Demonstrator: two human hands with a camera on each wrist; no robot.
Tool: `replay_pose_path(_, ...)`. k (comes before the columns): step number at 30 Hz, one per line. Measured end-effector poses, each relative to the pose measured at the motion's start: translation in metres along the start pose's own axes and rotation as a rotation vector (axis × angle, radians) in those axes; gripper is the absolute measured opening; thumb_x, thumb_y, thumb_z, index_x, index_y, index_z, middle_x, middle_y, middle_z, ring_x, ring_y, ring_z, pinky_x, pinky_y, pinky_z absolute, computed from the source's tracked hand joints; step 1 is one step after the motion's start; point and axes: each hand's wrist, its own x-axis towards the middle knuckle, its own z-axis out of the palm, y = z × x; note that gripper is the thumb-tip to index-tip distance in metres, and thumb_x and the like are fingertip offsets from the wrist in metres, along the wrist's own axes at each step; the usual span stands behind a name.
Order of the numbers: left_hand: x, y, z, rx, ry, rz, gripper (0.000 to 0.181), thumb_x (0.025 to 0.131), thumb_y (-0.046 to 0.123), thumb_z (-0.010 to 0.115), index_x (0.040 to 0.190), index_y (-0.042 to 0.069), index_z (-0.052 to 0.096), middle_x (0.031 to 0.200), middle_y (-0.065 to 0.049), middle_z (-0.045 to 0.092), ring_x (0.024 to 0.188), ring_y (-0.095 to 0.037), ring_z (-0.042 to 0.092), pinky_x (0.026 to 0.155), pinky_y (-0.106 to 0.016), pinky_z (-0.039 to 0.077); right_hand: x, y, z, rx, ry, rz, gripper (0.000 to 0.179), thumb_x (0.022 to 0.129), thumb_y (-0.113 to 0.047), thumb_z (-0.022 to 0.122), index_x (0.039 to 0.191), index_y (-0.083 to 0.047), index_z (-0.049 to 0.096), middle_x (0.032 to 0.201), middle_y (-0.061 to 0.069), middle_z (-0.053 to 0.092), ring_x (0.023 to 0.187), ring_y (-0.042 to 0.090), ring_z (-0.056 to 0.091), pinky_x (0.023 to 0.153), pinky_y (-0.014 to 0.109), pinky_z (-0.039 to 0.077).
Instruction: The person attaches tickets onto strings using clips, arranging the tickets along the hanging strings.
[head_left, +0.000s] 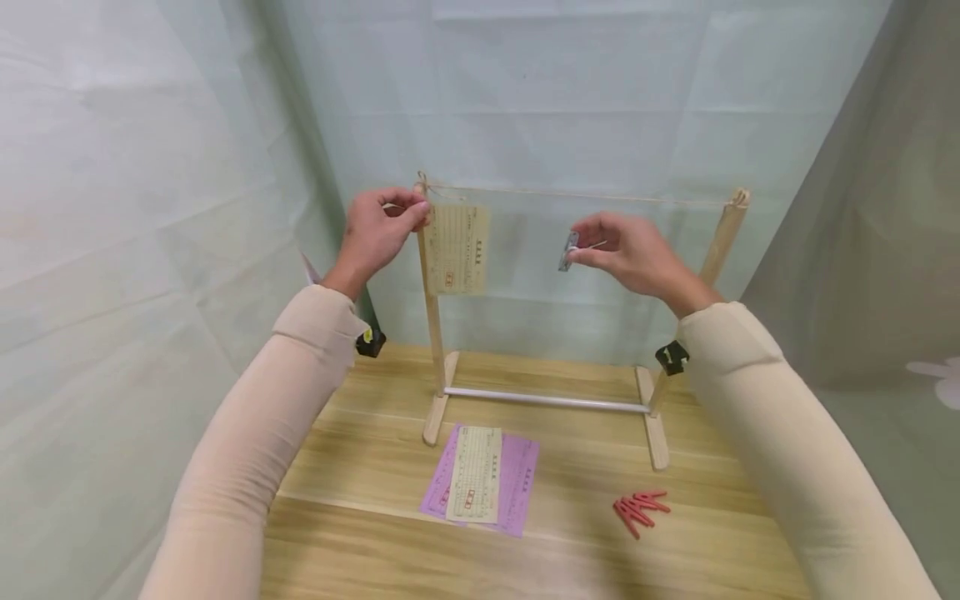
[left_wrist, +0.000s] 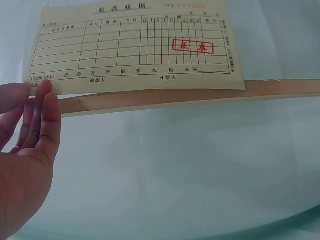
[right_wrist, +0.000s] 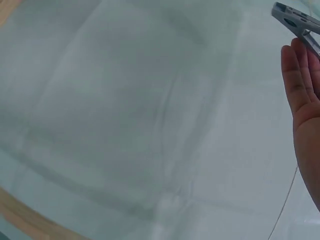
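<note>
My left hand (head_left: 381, 231) pinches a corner of a pale yellow receipt slip (head_left: 461, 250) beside the top of the left post. Turned sideways, the slip hangs just below the string (head_left: 570, 195). In the left wrist view the fingertips meet the slip (left_wrist: 135, 50) at its lower left corner; a red stamp shows on it. My right hand (head_left: 628, 252) holds a grey clothespin (head_left: 568, 252) between thumb and fingers, below the string and to the right of the slip. The right wrist view shows this clothespin (right_wrist: 295, 21) at the top right, partly cut off.
The string runs between two wooden posts (head_left: 727, 237) joined by a white bar (head_left: 547, 400) near the table. In front lie purple slips (head_left: 519, 475) under another yellow slip (head_left: 477, 475). Several red clothespins (head_left: 637, 510) lie at the right. Pale cloth hangs behind.
</note>
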Motion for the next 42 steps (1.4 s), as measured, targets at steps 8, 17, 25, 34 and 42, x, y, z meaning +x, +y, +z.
replay_pose_path(8,0.006,0.009,-0.001,0.018,0.02,-0.029,0.025,0.097,0.022,0.067,0.112,0.001,0.073,0.101,-0.007,0.068,0.088,-0.017,0.064,0.08,-0.025,0.054,0.015,-0.018,-0.005,0.009,0.035,0.015,0.036,0.095,-0.017,0.071,0.126,-0.001,0.063,0.117,0.015,0.068,0.111,0.027,0.065,0.096,0.043,0.051)
replay_pose_path(17,0.01,0.01,0.006,0.017,0.098,-0.044,0.022,0.095,0.02,0.07,0.106,0.002,0.076,0.088,-0.004,0.067,0.077,-0.013,0.06,0.068,-0.021,0.051,0.034,-0.039,-0.005,0.006,0.068,-0.015,0.035,0.093,-0.016,0.073,0.124,-0.002,0.065,0.112,0.012,0.069,0.104,0.021,0.066,0.093,0.034,0.051)
replay_pose_path(25,0.013,0.013,0.009,0.05,0.15,-0.071,0.022,0.094,0.021,0.07,0.105,0.004,0.078,0.088,0.0,0.065,0.084,-0.011,0.054,0.068,-0.023,0.042,0.057,-0.061,-0.006,0.016,0.116,-0.049,0.032,0.093,-0.016,0.072,0.122,-0.001,0.067,0.11,0.01,0.069,0.1,0.016,0.065,0.091,0.03,0.051)
replay_pose_path(34,0.016,0.01,0.014,0.015,0.193,-0.044,0.018,0.092,0.016,0.07,0.103,0.003,0.077,0.087,0.002,0.063,0.083,-0.01,0.053,0.069,-0.023,0.042,0.071,-0.075,0.0,0.023,0.137,-0.032,0.034,0.094,-0.019,0.072,0.123,-0.003,0.067,0.113,0.007,0.068,0.1,0.014,0.063,0.091,0.027,0.05)
replay_pose_path(42,0.013,0.004,0.021,-0.019,0.265,0.031,0.018,0.093,0.014,0.069,0.103,0.001,0.076,0.1,-0.003,0.063,0.083,-0.011,0.059,0.072,-0.022,0.048,0.082,-0.088,0.006,0.025,0.151,-0.065,0.028,0.094,-0.017,0.071,0.119,-0.004,0.069,0.109,0.005,0.069,0.096,0.011,0.064,0.09,0.024,0.049)
